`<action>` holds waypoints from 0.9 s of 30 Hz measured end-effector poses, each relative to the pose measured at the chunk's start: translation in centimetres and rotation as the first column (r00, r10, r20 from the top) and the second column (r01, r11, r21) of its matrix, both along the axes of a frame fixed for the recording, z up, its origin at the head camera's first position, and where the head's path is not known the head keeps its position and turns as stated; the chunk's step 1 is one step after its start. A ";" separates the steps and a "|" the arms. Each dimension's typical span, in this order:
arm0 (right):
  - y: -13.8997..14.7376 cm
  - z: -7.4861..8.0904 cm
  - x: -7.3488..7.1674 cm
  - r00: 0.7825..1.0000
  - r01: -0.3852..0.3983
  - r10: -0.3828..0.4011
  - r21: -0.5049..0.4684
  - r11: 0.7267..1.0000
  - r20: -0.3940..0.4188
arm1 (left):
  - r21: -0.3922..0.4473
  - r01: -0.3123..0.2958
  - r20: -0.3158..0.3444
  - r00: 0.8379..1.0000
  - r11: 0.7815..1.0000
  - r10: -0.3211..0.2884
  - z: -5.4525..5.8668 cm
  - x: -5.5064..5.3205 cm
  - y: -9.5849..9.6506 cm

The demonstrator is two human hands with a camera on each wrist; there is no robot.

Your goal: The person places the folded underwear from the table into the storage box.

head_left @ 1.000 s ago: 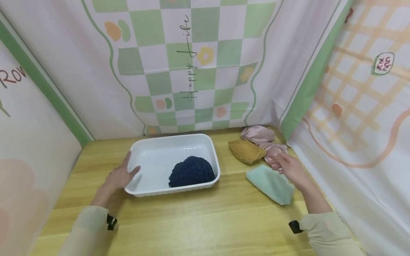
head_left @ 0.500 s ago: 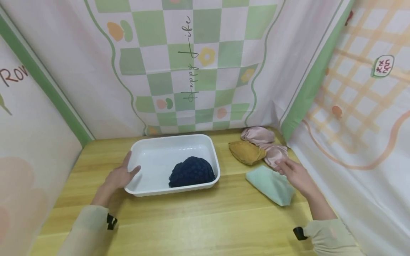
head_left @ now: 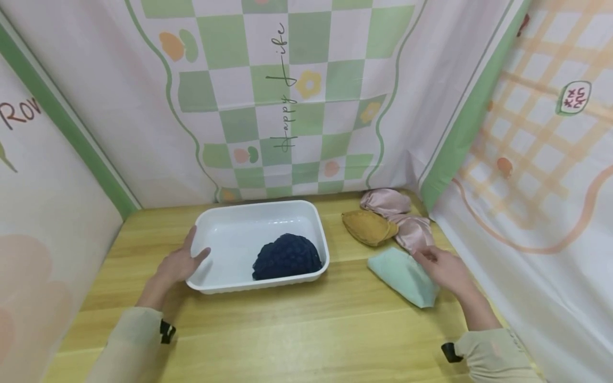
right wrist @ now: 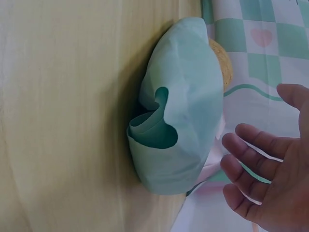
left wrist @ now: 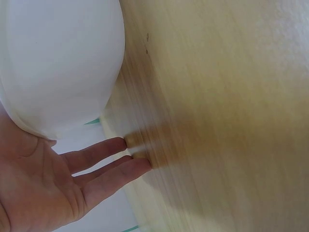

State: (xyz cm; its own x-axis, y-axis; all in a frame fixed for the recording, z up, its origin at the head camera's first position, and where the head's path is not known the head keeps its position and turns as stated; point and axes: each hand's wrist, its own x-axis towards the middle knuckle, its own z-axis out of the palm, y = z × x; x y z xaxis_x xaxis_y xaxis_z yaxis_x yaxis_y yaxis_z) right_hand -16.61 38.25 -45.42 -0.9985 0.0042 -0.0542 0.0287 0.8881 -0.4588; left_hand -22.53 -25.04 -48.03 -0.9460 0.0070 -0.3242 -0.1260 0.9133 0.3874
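Note:
My left hand point(head_left: 177, 265) rests at the left end of a white tray point(head_left: 258, 287), its thumb over the rim. In the left wrist view, the fingers point(left wrist: 116, 179) of this hand extend straight down beside the tray wall. Inside the tray, at the right, lies a dark navy, bumpy, half-dome cloth piece point(head_left: 287, 258). My right hand point(head_left: 442, 268) hovers at the right edge of a folded mint-green cloth piece point(head_left: 402, 274). In the right wrist view, its fingers are spread, loosely bent and apart from the mint cloth, whose end shows a curled-in fold.
Behind the mint piece lie a mustard cloth piece point(head_left: 366, 227) and a shiny pink cloth point(head_left: 385, 201) in two puffy lumps. All sit on a wood-grain table point(head_left: 287, 335). Printed curtains point(head_left: 306, 106) hang along the table's back and both sides.
My right hand has moved from over the pink cloth toward me, to the edge of the mint piece. The left hand and the tray stay in place.

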 end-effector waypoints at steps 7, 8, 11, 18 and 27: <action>0.0 -0.7 0.1 1.000 -0.018 0.018 0.049 0.999 0.002 | -0.005 0.005 -0.011 1.000 1.000 -0.005 -0.1 -0.1 0.0; 0.0 -0.7 0.1 1.000 -0.021 0.021 0.058 0.998 0.010 | -0.006 0.006 -0.013 1.000 1.000 -0.006 -0.1 -0.1 0.0; -0.1 -0.9 0.2 0.998 -0.032 0.028 0.088 0.996 0.047 | -0.005 0.005 -0.011 1.000 1.000 -0.005 -0.2 -0.1 0.0; -0.4 -1.1 0.6 0.991 -0.050 0.027 0.180 0.982 0.130 | -0.006 0.006 -0.012 1.000 1.000 -0.006 -0.2 -0.1 0.0; -0.3 -2.1 0.7 0.986 -0.062 0.025 0.222 0.973 0.164 | -0.009 0.005 -0.015 1.000 1.000 -0.005 -0.2 -0.1 0.1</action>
